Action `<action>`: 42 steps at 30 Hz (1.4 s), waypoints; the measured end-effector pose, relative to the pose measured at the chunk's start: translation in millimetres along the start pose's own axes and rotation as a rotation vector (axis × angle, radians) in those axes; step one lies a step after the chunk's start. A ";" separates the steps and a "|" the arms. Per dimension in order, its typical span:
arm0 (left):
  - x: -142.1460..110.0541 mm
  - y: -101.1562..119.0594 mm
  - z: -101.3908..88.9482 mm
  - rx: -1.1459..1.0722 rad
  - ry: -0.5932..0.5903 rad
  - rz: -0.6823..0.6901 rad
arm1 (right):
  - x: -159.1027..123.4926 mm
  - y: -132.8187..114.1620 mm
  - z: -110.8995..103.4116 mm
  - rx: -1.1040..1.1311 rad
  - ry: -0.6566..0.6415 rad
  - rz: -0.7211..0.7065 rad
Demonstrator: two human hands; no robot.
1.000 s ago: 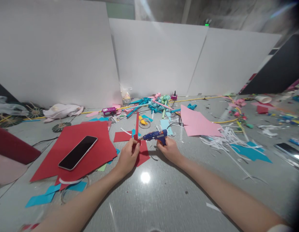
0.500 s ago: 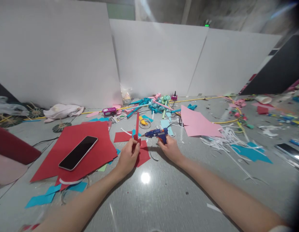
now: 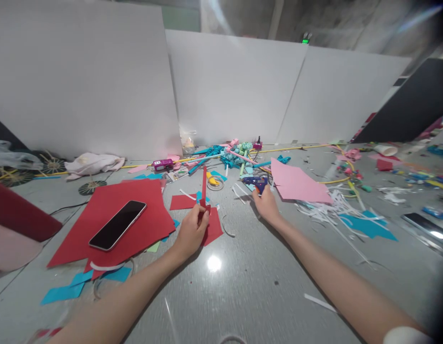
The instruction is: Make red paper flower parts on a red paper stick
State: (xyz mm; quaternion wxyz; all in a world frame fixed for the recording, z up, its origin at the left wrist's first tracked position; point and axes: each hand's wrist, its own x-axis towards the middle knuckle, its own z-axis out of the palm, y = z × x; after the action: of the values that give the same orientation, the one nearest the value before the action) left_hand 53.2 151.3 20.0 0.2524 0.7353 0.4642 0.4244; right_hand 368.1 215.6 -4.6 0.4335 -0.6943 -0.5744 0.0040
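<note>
My left hand [image 3: 192, 228] pinches a narrow red paper strip [image 3: 204, 186], which stands up from between the thumb and fingers. Beneath and beside that hand lies a red paper piece [image 3: 213, 227] on the grey floor. Off to the right, my right hand [image 3: 267, 204] grips a blue hot glue gun [image 3: 255, 181] by its handle, nozzle facing left and apart from the strip. Just past the strip are yellow-handled scissors [image 3: 211, 179] and a ring of clear tape [image 3: 216, 183]. Part of the strip's lower end is hidden by my left fingers.
A black phone [image 3: 117, 224] lies on large red sheets [image 3: 150, 210] at left. Pink paper [image 3: 298, 181] and white paper shreds [image 3: 338, 205] are at right. Behind them sit a teal and pink craft heap [image 3: 236, 155], a purple power strip [image 3: 163, 165] and white panels [image 3: 236, 86].
My right hand has drawn the glue gun away from the red strip, to the right and farther back. My left hand stays almost in place, still holding the strip.
</note>
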 end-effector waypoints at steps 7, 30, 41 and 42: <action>-0.3 3.3 -1.4 -0.016 0.003 -0.004 | -5.6 -2.8 2.4 -0.131 -0.004 -0.092; 2.1 3.0 -0.9 -0.045 0.003 0.134 | 15.5 -71.2 -31.1 0.005 -0.201 -0.259; -8.0 15.6 -7.8 -0.068 -0.247 0.257 | -13.3 -141.2 -36.6 0.502 -0.769 -0.477; -8.4 16.0 -7.9 -0.071 -0.259 0.265 | -13.6 -140.3 -37.2 0.509 -0.785 -0.477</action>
State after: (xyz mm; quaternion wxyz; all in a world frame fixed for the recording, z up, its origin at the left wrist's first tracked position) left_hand 52.2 136.6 33.0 0.2776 0.8292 0.3115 0.3720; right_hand 270.7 177.5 97.0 0.3293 -0.3630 -0.8167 0.3045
